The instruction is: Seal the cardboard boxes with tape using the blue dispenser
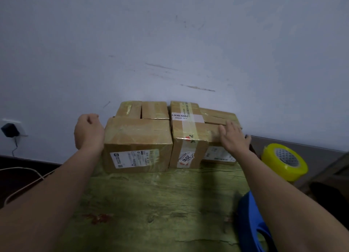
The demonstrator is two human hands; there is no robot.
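Several taped cardboard boxes stand in a cluster against the wall at the back of the green table [151, 204]. The front left box [137, 138] carries a white label on its near face. My left hand [87, 132] hovers just left of it with loosely curled fingers, holding nothing. The tall middle box [188, 138] has a wide tape strip and a "2010" sticker. My right hand [233, 138] lies flat, fingers straight, on the lower right box [219, 153]. The blue dispenser [249, 223] lies on the table under my right forearm, partly hidden.
A yellow tape roll [283, 161] stands right of the boxes by the table's edge. Two further boxes [143, 110] sit behind, touching the wall. A black plug [9, 130] and a white cable [24, 182] are at the far left.
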